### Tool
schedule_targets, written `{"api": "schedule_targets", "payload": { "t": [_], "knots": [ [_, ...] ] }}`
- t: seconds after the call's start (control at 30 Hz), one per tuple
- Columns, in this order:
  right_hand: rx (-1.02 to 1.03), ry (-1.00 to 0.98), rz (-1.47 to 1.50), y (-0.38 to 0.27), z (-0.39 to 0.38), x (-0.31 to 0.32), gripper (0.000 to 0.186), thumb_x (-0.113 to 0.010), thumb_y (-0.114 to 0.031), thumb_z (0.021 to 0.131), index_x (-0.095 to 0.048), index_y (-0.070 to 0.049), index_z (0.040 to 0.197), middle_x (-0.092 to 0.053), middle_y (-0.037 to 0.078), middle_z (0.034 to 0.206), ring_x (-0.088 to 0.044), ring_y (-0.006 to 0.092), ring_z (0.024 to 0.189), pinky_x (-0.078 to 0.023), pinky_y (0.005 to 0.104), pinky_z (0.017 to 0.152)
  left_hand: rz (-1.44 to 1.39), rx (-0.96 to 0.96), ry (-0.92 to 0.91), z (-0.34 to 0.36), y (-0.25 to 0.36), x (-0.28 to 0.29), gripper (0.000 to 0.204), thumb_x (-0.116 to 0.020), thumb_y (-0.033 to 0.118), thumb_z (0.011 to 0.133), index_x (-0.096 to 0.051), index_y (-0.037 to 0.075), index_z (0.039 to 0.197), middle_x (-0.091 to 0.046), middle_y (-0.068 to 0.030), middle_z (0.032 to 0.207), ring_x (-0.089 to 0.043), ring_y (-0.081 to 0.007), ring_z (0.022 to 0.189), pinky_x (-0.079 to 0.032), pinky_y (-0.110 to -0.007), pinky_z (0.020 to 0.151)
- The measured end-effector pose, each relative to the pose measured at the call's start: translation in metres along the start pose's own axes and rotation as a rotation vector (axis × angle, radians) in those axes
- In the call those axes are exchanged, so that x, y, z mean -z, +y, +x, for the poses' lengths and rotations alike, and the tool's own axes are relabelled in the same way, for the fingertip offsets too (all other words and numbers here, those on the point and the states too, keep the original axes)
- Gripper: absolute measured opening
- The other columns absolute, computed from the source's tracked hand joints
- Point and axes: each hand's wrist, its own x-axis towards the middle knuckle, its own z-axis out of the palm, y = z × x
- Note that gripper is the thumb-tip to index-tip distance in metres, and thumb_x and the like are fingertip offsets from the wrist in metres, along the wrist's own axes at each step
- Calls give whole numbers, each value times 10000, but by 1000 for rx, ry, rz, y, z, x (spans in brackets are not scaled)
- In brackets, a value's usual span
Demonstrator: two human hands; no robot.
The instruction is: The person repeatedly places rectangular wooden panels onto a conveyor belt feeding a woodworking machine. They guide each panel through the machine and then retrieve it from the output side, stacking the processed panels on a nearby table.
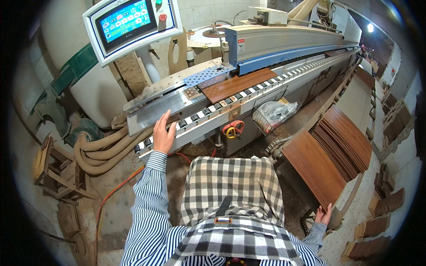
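My left hand (163,133) is open, fingers spread, at the near end of a roller track (205,112) along the machine's front. A brown wood-grain panel (239,86) lies on the machine bed beside that track, partly beneath a perforated blue guard (208,76). To the right, my right hand (323,214) is at the near corner of another brown panel (314,167), its fingers apart. Whether any fingertip reaches under that panel cannot be made out. Behind it stands a tight row of similar panels (339,148), leaning against each other on a conveyor.
A touchscreen control box (128,26) rises at the far left. Thick hoses (104,150) and a wooden stool (60,170) lie left of the machine. Yellow-handled scissors (231,132) and a wire basket (275,111) hang on its front. More brown boards (388,201) are stacked along the right.
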Motion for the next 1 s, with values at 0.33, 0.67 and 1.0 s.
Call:
{"api": "schedule_targets", "payload": {
  "t": [0.33,0.67,1.0],
  "knots": [
    [-133,-664,-54,28,-29,-229,308,-601,-270,902,-562,-38,1101,-644,61,988,-613,157,795,-493,295,637,154,-338,-234,-58,81,28,783,-696,432,762,-374,102,1396,-268,-159,1491,-214,-357,1388,-187,-493,1115],
    [-617,-1121,-191,106,-123,-448,432,-524,-373,943,-501,-11,1176,-642,146,1029,-661,212,892,-560,342,782,479,-64,-59,-85,5,79,579,-635,393,827,-500,104,1311,-415,-178,1401,-340,-350,1325,-235,-467,1099],
    [195,-1164,109,-2,-181,-422,379,-343,-290,1006,-538,-23,820,-594,81,718,-569,190,606,-514,329,639,479,299,3,-36,-29,77,638,-625,467,818,-529,27,1270,-403,-259,1383,-329,-385,1323,-267,-434,1088]
  ]
}}
